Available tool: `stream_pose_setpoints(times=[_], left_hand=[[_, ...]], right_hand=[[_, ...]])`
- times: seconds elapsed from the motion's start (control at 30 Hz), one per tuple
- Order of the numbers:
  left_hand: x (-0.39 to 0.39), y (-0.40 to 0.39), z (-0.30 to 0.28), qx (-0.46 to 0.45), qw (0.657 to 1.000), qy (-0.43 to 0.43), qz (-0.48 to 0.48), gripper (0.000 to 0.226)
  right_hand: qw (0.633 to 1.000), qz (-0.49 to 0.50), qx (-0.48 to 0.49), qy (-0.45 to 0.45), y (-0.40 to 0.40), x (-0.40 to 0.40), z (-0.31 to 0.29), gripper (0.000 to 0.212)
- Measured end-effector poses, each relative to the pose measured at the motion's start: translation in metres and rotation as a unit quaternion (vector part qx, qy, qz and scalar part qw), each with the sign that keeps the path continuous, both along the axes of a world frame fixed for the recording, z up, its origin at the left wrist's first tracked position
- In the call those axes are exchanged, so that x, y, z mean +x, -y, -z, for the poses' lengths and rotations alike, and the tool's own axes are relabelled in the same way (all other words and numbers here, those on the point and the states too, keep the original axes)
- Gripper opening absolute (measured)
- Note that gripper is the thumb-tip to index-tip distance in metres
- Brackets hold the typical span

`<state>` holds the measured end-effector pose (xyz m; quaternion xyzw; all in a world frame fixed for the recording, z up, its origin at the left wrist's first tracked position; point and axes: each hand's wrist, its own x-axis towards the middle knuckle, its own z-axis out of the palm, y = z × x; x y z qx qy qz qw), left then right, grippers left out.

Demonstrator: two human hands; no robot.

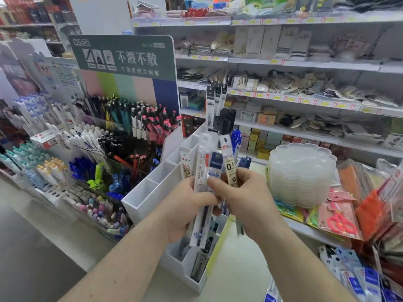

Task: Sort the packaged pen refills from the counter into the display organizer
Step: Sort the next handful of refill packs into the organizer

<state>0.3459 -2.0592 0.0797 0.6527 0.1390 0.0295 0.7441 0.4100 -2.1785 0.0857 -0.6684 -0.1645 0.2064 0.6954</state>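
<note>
1. The left hand (185, 212) has its fingers curled around a bunch of refill packs (201, 182), holding them upright like a fan. The thumb presses on the front of a long clear pack.
2. The right hand (244, 201) pinches one pack marked 0.5 (230, 162) between its thumb and fingers. It looks like it is picking this pack out of the bunch.
3. So the packs are in the hands, up in the air, right over the white organizer (152, 192).
4. The organizer stands on the surface (235, 271) and has many open boxes in a row. Some far boxes already hold tall black packs (214, 99) and blue packs (236, 138). A near box holds dark packs too.
5. I think the step now is choosing which pack goes where. Next, the right hand needs to pull the 0.5 pack free, find the box with the same kind, and drop it in standing up.
6. More blue packs (362, 277) lie at the right, so the job looks only partly done.
7. Beside the organizer is a pen display (122, 127), and a stack of clear trays (303, 171) sits on the right.
</note>
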Motion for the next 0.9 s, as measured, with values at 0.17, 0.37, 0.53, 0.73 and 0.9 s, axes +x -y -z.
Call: stream_pose_setpoints(times=[0.17,0.37,0.53,0.73,0.9], left_hand=[[-0.006,-0.022,-0.016,-0.046,0.991,0.030,-0.126,0.026],[-0.019,-0.043,-0.032,-0.017,0.986,0.064,-0.156,0.012],[-0.022,-0.045,-0.028,-0.021,0.985,0.053,-0.166,0.018],[-0.024,-0.046,-0.024,-0.019,0.985,0.056,-0.161,0.017],[-0.026,-0.043,-0.018,-0.019,0.988,0.058,-0.144,0.018]], right_hand=[[0.985,0.115,0.083,-0.103,-0.002,0.030,-0.009,0.022],[0.987,0.136,0.082,-0.002,-0.030,0.055,-0.013,0.012],[0.973,0.146,-0.036,0.176,-0.062,0.071,0.004,0.009],[0.919,0.006,-0.300,0.256,-0.090,0.076,0.033,0.007],[0.861,-0.014,-0.435,0.264,-0.100,0.082,0.040,0.007]])
